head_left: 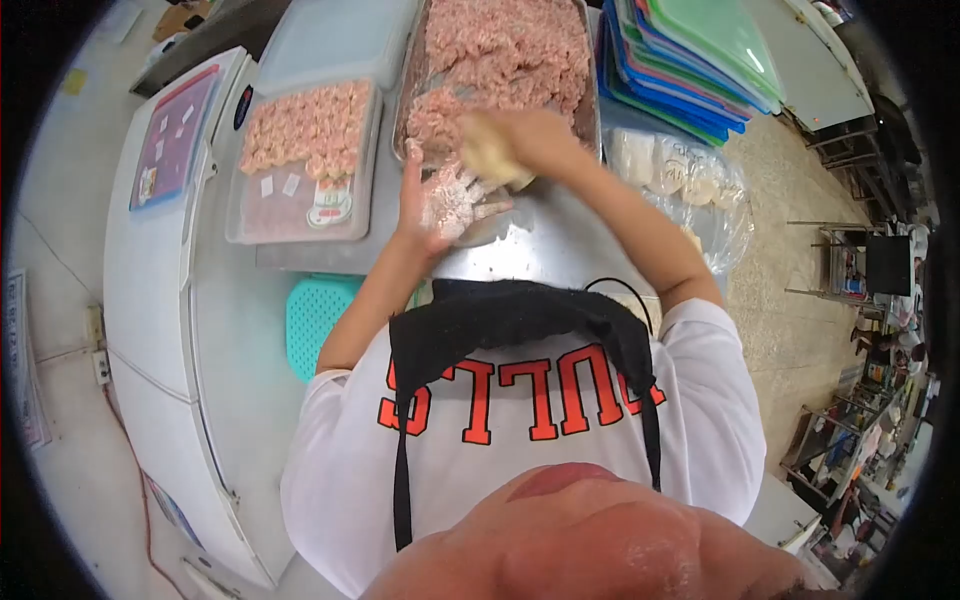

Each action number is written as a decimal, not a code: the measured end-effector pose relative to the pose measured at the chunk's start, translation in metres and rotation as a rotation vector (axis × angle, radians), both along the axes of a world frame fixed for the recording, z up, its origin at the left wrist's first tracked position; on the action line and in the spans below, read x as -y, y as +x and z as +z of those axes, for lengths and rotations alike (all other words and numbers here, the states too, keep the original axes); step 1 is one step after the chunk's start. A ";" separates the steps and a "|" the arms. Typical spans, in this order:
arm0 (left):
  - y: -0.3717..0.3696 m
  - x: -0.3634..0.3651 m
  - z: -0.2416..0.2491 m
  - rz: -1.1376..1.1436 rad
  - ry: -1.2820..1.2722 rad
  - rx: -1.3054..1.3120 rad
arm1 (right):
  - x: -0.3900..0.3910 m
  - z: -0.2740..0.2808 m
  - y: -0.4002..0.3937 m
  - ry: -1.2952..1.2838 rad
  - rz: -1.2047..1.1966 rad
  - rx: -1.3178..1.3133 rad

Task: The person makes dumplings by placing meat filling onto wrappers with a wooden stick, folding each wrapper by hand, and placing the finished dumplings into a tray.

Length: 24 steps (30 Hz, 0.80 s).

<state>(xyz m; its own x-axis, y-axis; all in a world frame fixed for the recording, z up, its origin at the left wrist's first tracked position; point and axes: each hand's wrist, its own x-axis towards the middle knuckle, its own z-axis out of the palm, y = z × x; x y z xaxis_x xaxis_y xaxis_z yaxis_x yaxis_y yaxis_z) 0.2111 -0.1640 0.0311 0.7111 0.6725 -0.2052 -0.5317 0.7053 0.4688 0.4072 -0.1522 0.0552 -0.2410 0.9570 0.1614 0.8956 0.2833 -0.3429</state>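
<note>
My left hand [452,205] is palm up just in front of the meat tray, fingers stretched out, with a pale whitish, wet-looking smear over palm and fingers. Right above it, my right hand [530,140] is closed around a pale yellow thing [490,152], smeared by motion; what kind of thing it is, I cannot tell. Both hands overlap the near end of a deep metal tray [595,125] holding a heap of pink minced meat [510,50]. To the left, a clear plastic box [250,205] carries rows of small pink meat-filled pieces [305,125].
A stack of coloured plastic lids [690,60] stands right of the tray. Below it lies a clear bag of white pieces [685,175]. A translucent lidded box [335,45] sits at the back left. A white freezer [165,260] flanks the metal table [520,250]; a turquoise basket [315,320] is lower.
</note>
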 end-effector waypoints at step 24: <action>0.003 0.001 -0.112 -0.110 1.460 -1.379 | 0.067 -0.067 0.014 -0.638 0.251 0.330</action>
